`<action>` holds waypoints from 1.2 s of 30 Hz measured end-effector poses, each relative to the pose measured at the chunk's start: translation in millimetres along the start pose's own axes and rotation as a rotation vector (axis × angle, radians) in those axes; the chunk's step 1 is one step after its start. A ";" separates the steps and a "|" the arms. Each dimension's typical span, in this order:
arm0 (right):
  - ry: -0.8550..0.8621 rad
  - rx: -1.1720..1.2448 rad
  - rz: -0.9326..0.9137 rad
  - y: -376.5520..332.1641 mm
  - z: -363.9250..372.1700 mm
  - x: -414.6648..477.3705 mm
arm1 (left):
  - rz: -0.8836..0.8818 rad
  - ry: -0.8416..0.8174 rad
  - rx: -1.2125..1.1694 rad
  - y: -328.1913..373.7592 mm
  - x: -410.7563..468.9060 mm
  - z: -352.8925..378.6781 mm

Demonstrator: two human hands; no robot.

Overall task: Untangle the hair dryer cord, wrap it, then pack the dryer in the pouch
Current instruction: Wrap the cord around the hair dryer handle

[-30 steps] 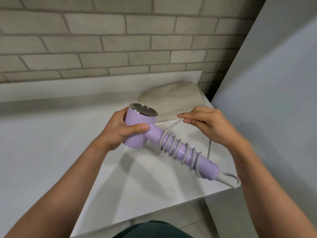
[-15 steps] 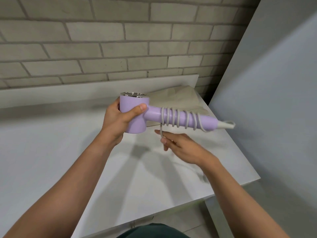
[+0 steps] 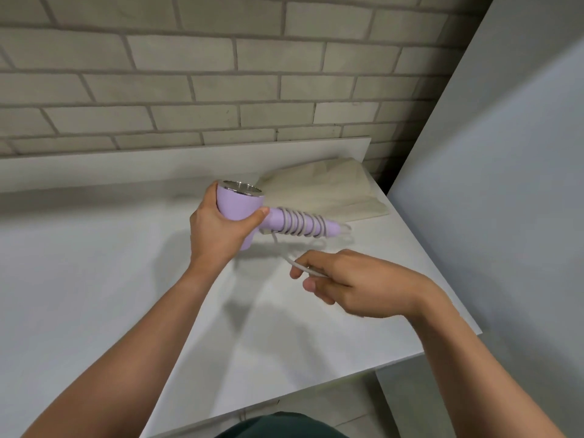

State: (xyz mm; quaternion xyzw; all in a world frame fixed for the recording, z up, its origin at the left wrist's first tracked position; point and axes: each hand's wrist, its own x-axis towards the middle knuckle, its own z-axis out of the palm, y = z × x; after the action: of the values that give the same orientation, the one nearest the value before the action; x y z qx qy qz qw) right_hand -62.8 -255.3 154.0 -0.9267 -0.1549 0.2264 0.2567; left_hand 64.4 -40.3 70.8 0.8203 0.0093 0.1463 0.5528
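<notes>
My left hand [image 3: 218, 227] grips the head of the lilac hair dryer [image 3: 240, 205], held above the white table with its metal nozzle rim facing up and its handle pointing right. The grey-white cord [image 3: 298, 224] is coiled several times around the handle. A loose length of cord drops from the handle down into my right hand [image 3: 354, 282], which is closed on it below and to the right of the dryer. The beige fabric pouch [image 3: 331, 191] lies flat on the table behind the dryer, near the back right corner.
The white table [image 3: 94, 279] has a low raised ledge along the brick wall behind it. Its right edge and front edge are close to my right arm. A pale grey panel [image 3: 505, 184] stands at the right of the table.
The dryer handle swung from pointing down-right to pointing right and farther away. My right hand went from above the handle to below it, drawing the cord around and adding to the coils.
</notes>
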 end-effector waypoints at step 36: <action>0.538 -0.085 0.007 104.0 61.6 64.0 | -0.170 -0.467 -0.608 24.8 -16.2 -6.6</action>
State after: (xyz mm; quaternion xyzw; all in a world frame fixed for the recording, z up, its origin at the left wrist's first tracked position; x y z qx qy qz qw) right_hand -21.5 -289.9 28.3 -0.9641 -0.0873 -0.0336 0.2485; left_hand 43.6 -46.9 91.9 0.6265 -0.0927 -0.0944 0.7681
